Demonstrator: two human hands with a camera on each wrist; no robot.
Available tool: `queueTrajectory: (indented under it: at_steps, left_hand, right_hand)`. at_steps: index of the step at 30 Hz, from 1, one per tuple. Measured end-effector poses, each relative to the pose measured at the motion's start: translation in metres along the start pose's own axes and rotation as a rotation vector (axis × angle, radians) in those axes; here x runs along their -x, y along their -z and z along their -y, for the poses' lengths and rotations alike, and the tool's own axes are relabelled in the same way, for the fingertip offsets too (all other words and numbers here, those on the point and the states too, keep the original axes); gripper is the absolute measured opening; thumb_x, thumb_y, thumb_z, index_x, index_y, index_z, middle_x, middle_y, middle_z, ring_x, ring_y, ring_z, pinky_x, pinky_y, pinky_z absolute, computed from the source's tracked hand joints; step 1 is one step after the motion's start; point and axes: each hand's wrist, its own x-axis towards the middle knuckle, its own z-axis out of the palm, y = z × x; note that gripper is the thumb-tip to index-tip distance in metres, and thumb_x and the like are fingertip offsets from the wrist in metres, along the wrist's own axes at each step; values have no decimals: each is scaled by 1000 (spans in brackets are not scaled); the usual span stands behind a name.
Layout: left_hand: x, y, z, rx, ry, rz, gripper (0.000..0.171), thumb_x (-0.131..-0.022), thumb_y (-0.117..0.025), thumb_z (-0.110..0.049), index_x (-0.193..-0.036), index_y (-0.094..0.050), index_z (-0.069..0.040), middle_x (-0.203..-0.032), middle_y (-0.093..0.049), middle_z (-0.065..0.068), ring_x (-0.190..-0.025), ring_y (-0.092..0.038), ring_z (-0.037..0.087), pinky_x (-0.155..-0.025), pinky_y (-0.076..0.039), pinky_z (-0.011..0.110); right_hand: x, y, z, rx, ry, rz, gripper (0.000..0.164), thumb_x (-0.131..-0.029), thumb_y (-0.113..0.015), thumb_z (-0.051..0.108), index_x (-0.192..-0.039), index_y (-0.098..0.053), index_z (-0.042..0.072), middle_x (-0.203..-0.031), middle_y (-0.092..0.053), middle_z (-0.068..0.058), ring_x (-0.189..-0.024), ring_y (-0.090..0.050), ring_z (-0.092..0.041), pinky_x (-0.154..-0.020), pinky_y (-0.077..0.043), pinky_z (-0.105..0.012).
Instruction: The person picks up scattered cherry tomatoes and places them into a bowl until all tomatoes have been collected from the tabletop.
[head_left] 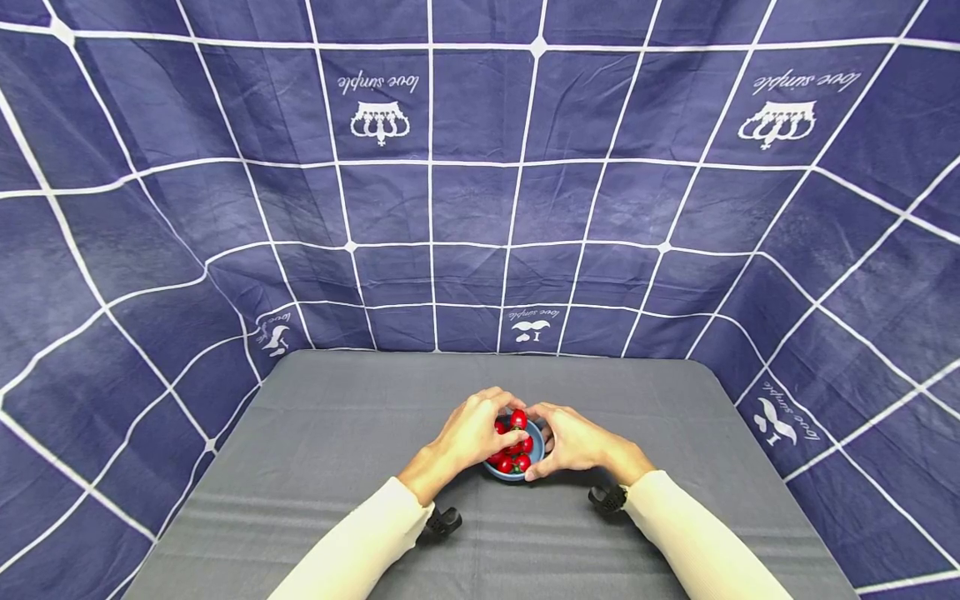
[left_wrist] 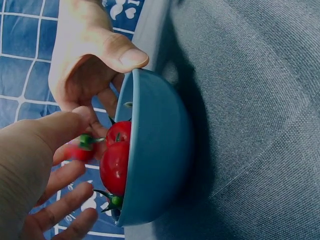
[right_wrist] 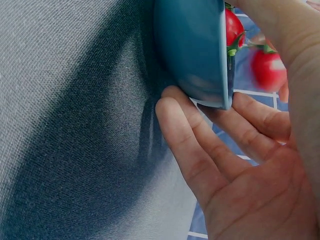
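Observation:
A small blue bowl (head_left: 538, 450) stands on the grey cloth with several red cherry tomatoes (head_left: 506, 465) in it, their stems green. My right hand (head_left: 573, 437) holds the bowl from the right, thumb on the rim and fingers curved about its side. From the left, my left hand (head_left: 472, 429) reaches over the bowl. Between its thumb and fingers is one cherry tomato (left_wrist: 81, 148), blurred and just above the others. Its green stem points toward the bowl in the left wrist view. Part of the bowl's left side is hidden by the left hand.
A grey cloth (head_left: 337, 450) covers the table. Blue fabric (head_left: 480, 200) with a white grid hangs behind it and along both sides. A black strap (head_left: 444, 522) is at the left wrist and another black strap (head_left: 607, 498) at the right.

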Motion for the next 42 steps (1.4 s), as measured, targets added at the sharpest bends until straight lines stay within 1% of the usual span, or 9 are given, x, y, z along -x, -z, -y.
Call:
queueTrajectory:
  at_steps: [4,9,16,26,29,36,42]
  left_hand:
    - [2,2,0,7,31,22,51,-94,-100,-41,-138,-83,-22,-132,-82,0,-125,-80,21,-107,-68,45]
    - [3,4,0,16,46,26,52,-94,-100,-40,-140,-83,-23,-134,-81,1,-126,-79,22,-108,-67,47]
    - [4,7,-1,24,48,29,52,-94,-100,-38,-140,-82,-21,-134,-81,3,-126,-80,23,-107,-68,49]
    - [6,10,0,18,39,19,51,-94,-100,-39,-139,-83,-23,-133,-81,0,-125,-80,22,-107,-68,47]
    - [7,11,0,19,42,20,51,-94,-100,-40,-139,-83,-23,-134,-81,2,-124,-80,22,-106,-68,47]
    - [10,15,3,30,41,31,51,-96,-98,-41,-140,-83,-19,-133,-80,7,-121,-80,28,-104,-67,52]
    - [15,19,6,36,53,37,54,-97,-98,-42,-142,-82,-17,-134,-80,6,-123,-79,27,-106,-67,53]
  right_hand:
    - [0,1,0,-17,5,9,99,-78,-111,32,-157,-61,-2,-145,-71,-17,-96,-81,-10,-83,-68,-22]
    - [0,1,-1,-3,0,11,101,-79,-111,33,-159,-60,-2,-151,-70,-19,-96,-82,-10,-85,-67,-21]
    - [-1,1,-2,4,2,13,101,-79,-111,33,-159,-60,-2,-148,-71,-19,-96,-82,-11,-83,-67,-22]
    - [0,1,0,3,5,16,102,-79,-110,32,-160,-59,-3,-151,-70,-20,-97,-82,-10,-84,-67,-21]
    - [0,1,1,1,8,17,102,-80,-110,32,-161,-58,-3,-152,-69,-21,-98,-82,-11,-84,-67,-21]
    - [1,1,1,29,21,18,103,-79,-110,34,-161,-59,-3,-152,-69,-20,-93,-79,-9,-83,-67,-22]
    - [1,1,2,38,30,15,102,-80,-109,35,-161,-59,-2,-148,-70,-17,-91,-78,-8,-82,-67,-22]
